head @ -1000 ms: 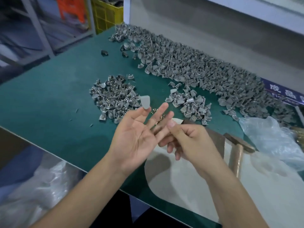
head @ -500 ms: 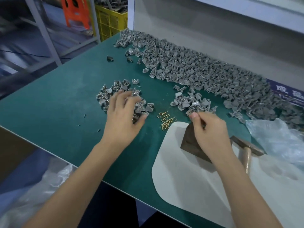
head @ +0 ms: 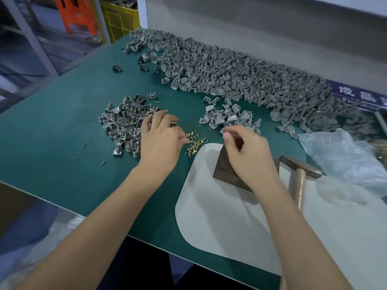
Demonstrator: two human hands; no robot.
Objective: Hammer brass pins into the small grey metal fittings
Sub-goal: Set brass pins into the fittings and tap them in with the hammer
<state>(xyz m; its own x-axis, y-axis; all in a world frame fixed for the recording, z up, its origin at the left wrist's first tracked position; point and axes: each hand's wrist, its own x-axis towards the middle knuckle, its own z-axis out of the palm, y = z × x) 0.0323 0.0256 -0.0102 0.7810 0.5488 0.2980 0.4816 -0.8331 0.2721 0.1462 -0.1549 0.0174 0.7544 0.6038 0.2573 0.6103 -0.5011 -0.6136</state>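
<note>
Brass pins (head: pixel 193 142) lie between curled left hand (head: pixel 161 141) and apparently pinching right hand (head: pixel 249 155).

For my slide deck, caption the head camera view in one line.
Left hand reaches the brass pins; right hand works over the block; hammer idle.

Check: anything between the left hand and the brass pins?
Nothing visible. The left hand lies over the edge of the near fittings pile, its fingertips right at the edge of the pins scattered on bare green mat. Whether it already pinches one, I can't tell.
</note>
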